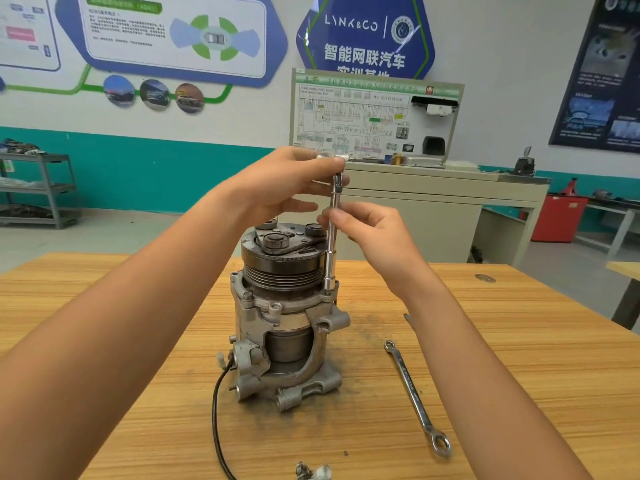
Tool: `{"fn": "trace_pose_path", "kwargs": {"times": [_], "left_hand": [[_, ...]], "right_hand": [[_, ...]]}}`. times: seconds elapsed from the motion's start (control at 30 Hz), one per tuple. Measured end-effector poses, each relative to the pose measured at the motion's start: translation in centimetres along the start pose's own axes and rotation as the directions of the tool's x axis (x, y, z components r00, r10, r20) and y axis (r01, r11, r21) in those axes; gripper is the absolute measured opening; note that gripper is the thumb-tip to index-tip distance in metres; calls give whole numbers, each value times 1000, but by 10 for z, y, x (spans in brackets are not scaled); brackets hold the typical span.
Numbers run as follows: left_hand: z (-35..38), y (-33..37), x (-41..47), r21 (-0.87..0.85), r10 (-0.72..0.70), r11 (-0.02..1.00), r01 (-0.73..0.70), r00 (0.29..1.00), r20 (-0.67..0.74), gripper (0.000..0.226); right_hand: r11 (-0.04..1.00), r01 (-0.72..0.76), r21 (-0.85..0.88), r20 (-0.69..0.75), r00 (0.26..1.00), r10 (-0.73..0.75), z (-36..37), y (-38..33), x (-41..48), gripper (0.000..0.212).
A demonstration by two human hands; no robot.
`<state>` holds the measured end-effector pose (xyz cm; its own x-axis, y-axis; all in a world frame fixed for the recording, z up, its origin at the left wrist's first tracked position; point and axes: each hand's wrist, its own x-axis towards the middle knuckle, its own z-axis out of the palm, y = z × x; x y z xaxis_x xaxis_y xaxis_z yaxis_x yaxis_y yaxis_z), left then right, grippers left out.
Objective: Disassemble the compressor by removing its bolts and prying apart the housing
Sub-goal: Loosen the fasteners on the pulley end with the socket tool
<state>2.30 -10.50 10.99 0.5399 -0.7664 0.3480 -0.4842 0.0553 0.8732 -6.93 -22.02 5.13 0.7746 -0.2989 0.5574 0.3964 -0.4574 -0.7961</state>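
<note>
1. Where it stands on end at the middle of the pale, wood-grained table (104, 341), the grey cast-metal compressor (287, 317) shows a dark ribbed pulley (282, 275) and a scuffed clutch plate (277, 242) on top, with a rough-cast, lugged housing below.
2. Slim, polished steel socket driver (331, 237): upright just beside the pulley's right side, its lower end seated on the housing flange (294, 303).
3. Left hand (277, 188): fingers curled round the driver's top end.
4. Right hand (367, 233): thumb and fingertips pinch the shaft at mid-length; the other fingers are loosely bent.
5. Bright chrome combination spanner (415, 393): flat on the table, right of the compressor and apart from it.
6. Thin black cable (216, 410): runs from the housing's lower left towards the near edge.
7. Hidden or unclear: whatever the driver's lower end covers cannot be seen; the left hand conceals most of the driver's handle; a small whitish connector (313, 472) is cut off at the bottom edge.
</note>
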Motion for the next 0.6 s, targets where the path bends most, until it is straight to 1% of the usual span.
{"fn": "trace_pose_path", "kwargs": {"times": [0.07, 0.1, 0.17, 0.23, 0.27, 0.33, 0.4, 0.47, 0.53, 0.57, 0.6], "left_hand": [[0, -2, -2, -69, 33, 997, -33, 999, 2, 16], [0, -3, -3, -60, 55, 997, -57, 998, -28, 13], [3, -5, -4, 28, 121, 993, -118, 982, -144, 10], [6, -7, -5, 126, 221, 973, -194, 940, -262, 10], [8, -8, -5, 161, 266, 960, -227, 918, -295, 11], [11, -9, -7, 177, 302, 950, -258, 904, -304, 11], [9, -9, -11, 113, 258, 965, -237, 934, -246, 6], [6, -11, -14, 39, 181, 983, -178, 978, -108, 10], [4, -14, -17, 43, 128, 991, -129, 991, 27, 17], [4, -16, -18, 65, 119, 990, -122, 991, 54, 18], [4, -17, -18, 83, 118, 989, -122, 992, 51, 18]], "right_hand": [[999, -28, 16, 29, 999, 28, -1, -1, 0, 15], [999, -32, 10, 20, 999, 31, 0, 0, -1, 16], [997, -18, -73, -57, 998, 14, 4, 4, -4, 15], [981, 3, -196, -179, 983, -39, 9, 9, -8, 15], [974, 12, -226, -226, 972, -65, 11, 12, -10, 13], [975, 37, -218, -257, 962, -93, 13, 15, -12, 8], [983, 52, -175, -224, 970, -91, 14, 16, -12, 5], [991, 48, -125, -170, 983, -69, 13, 17, -10, 5], [996, 42, -80, -104, 993, -50, 12, 17, -9, 10], [998, 36, -55, -71, 997, -40, 11, 17, -9, 14], [999, 26, -36, -45, 999, -28, 11, 17, -9, 17]]}}
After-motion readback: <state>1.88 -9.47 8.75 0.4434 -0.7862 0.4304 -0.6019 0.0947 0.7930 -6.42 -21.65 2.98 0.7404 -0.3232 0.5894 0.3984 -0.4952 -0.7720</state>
